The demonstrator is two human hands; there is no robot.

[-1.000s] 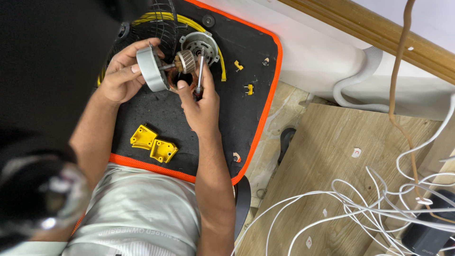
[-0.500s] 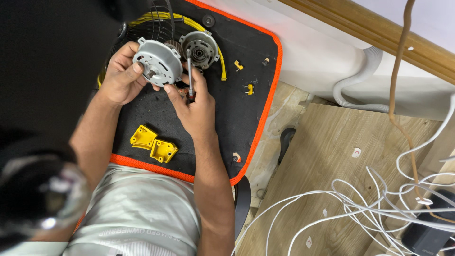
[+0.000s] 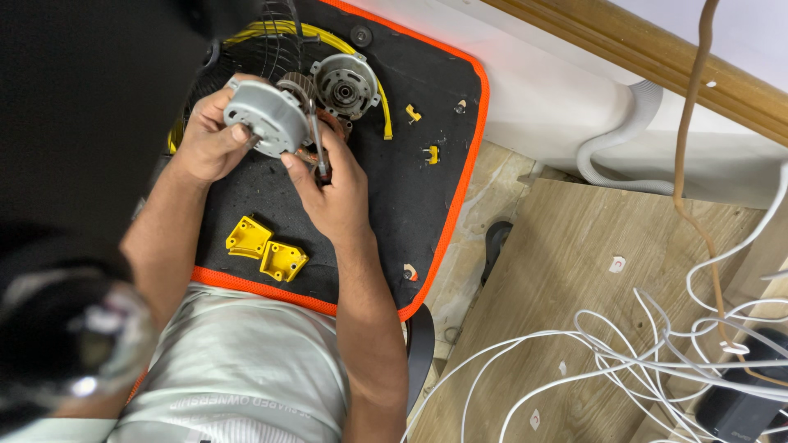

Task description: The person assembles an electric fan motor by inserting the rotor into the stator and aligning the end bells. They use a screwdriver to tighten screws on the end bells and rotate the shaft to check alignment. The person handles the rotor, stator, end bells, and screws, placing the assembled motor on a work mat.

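Observation:
My left hand [image 3: 207,141] grips a round silver motor housing [image 3: 264,119], tilted up over a black mat with an orange border [image 3: 427,213]. My right hand [image 3: 332,184] sits just right of it, fingers closed on a thin metal rod-like tool [image 3: 317,148] that points up toward the housing. A second round silver motor part [image 3: 345,84] lies on the mat just beyond my hands. Copper windings show between the hands, partly hidden.
Two yellow plastic pieces [image 3: 264,248] lie near the mat's front edge; small yellow clips [image 3: 420,131] lie to the right. A wire fan guard with yellow rim [image 3: 271,37] sits at the back. White cables [image 3: 657,353] sprawl over a wooden board [image 3: 574,271] on the right.
The silver housing has turned in my left hand, from edge-on to showing its round face, and shifted left. My right hand moved slightly down with the thin tool.

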